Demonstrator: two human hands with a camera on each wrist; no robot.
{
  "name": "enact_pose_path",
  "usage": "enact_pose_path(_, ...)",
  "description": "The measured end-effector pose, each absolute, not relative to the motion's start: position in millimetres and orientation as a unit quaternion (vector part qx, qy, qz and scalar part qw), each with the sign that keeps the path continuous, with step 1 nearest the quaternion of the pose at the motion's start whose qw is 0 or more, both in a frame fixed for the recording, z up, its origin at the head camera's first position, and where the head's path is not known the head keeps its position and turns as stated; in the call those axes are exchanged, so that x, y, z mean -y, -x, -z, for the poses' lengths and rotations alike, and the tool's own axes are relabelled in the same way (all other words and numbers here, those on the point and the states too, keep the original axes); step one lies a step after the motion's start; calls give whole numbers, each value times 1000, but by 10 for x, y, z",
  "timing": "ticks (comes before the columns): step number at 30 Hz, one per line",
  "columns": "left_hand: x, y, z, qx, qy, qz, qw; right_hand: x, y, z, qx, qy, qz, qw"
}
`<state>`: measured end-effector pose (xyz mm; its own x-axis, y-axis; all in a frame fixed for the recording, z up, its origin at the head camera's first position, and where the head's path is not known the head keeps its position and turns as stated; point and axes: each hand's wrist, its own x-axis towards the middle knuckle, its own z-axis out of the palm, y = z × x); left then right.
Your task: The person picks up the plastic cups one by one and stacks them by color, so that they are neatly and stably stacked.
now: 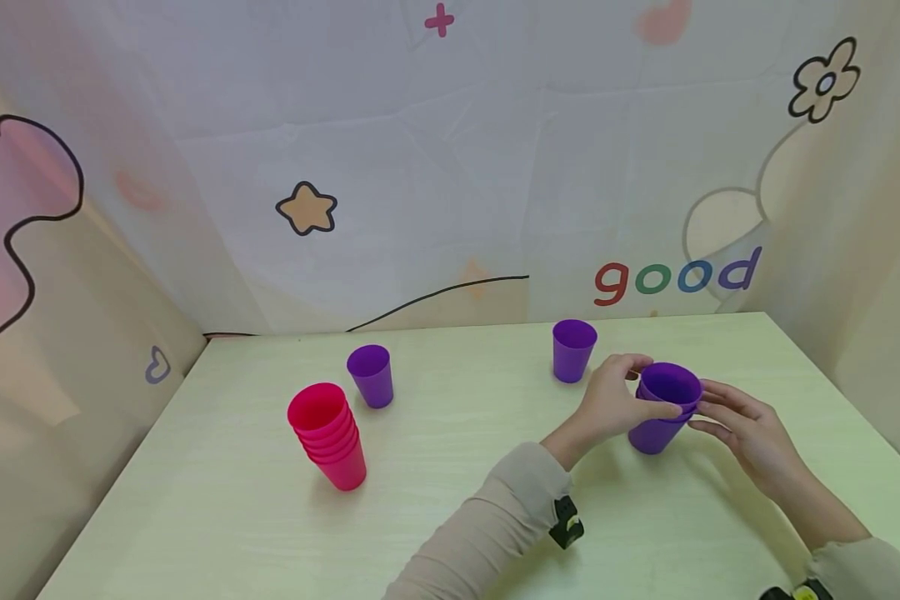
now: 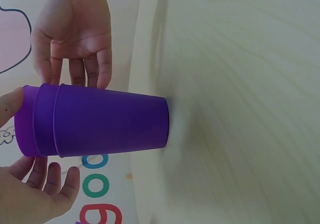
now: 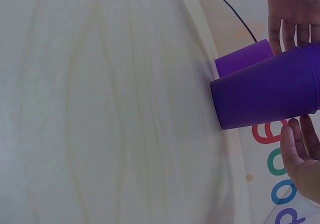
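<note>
Nested purple cups (image 1: 656, 433) stand upright as a short stack at the right of the table, their rims showing one above another in the left wrist view. My left hand (image 1: 618, 404) grips the top cup, thumb across the near side of its rim and fingers round the far side. On the right side, my right hand (image 1: 750, 433) has its fingertips against the stack near the rims, fingers fairly straight. The left wrist view shows the right hand's palm (image 2: 80, 29) facing the cups.
A single purple cup (image 1: 572, 354) stands just behind my left hand. Farther left are another purple cup (image 1: 373, 379) and a tall stack of nested pink-red cups (image 1: 337, 450). A printed cloth (image 1: 420, 167) hangs behind the pale wooden table (image 1: 457, 500).
</note>
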<state>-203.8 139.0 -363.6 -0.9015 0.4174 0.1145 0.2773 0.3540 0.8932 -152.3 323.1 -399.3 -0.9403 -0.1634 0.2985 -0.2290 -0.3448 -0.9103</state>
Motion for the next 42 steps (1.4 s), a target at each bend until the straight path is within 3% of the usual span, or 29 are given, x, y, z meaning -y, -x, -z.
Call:
enact_pose_path(13,-1304,2065,3678,-818,-226,-526,59,-3225,1532,3937,583,-195,-788,39)
enact_pose_path(28,-978,2228,3744,-829,-257,-496,11,-3197,1523,3927,606,-167,-775,57)
enact_pose_path(42,-849,2518,3760,-827,-184,-528,-53,-3176,1517,3922,600,-171,-779,66)
